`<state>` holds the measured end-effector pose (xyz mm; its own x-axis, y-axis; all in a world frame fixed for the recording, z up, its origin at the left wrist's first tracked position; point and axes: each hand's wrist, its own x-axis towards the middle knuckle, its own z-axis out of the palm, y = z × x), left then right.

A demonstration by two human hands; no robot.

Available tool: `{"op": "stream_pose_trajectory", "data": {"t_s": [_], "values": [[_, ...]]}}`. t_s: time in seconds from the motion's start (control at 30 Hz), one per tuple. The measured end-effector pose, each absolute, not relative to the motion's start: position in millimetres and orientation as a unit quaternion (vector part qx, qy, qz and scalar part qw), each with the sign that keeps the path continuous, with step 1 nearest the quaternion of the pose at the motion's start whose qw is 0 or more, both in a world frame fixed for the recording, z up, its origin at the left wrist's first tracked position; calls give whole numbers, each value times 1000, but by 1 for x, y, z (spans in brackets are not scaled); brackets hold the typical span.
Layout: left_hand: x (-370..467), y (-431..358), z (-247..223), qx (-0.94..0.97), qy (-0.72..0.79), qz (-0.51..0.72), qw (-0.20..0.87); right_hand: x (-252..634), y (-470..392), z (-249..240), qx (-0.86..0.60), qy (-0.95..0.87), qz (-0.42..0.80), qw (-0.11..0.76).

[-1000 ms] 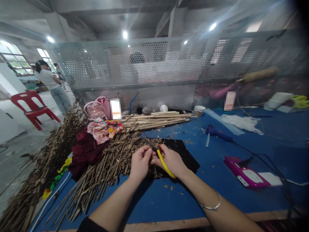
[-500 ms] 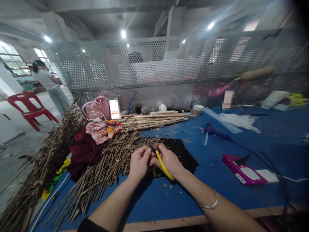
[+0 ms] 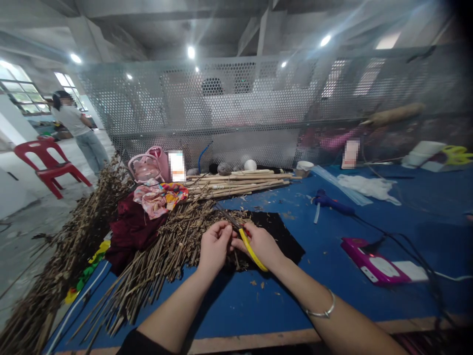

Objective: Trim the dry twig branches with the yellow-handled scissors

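Observation:
My right hand (image 3: pixel 261 245) is closed around yellow-handled scissors (image 3: pixel 252 250), whose dark blades point up and to the left. Close beside it, my left hand (image 3: pixel 215 246) is pinched, with thumb and fingers together; what it holds is too small to make out. Under and behind both hands lies a black cloth (image 3: pixel 286 236) with dry plant bits on it. A heap of dried stalks (image 3: pixel 162 261) spreads to the left of my left hand.
Wooden sticks (image 3: pixel 240 185), a pink bag (image 3: pixel 150 165) and a dark red cloth (image 3: pixel 129 227) lie behind and left. A blue glue gun (image 3: pixel 332 203) and a magenta device (image 3: pixel 377 261) sit right. A person (image 3: pixel 79 123) stands beyond a red chair (image 3: pixel 50 162).
The whole view has shifted slightly. The scissor blades look a little more spread, and both hands stay close together in nearly the same place.

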<state>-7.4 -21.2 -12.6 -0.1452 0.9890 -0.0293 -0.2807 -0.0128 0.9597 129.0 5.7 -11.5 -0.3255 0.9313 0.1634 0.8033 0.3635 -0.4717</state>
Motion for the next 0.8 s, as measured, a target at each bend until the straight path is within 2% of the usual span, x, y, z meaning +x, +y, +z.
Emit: {"op": "stream_pose_trajectory", "data": {"t_s": [0.8], "values": [[-9,-23,-9,393,513,592,481,130,1,-7,-547,-798,166,189]]}}
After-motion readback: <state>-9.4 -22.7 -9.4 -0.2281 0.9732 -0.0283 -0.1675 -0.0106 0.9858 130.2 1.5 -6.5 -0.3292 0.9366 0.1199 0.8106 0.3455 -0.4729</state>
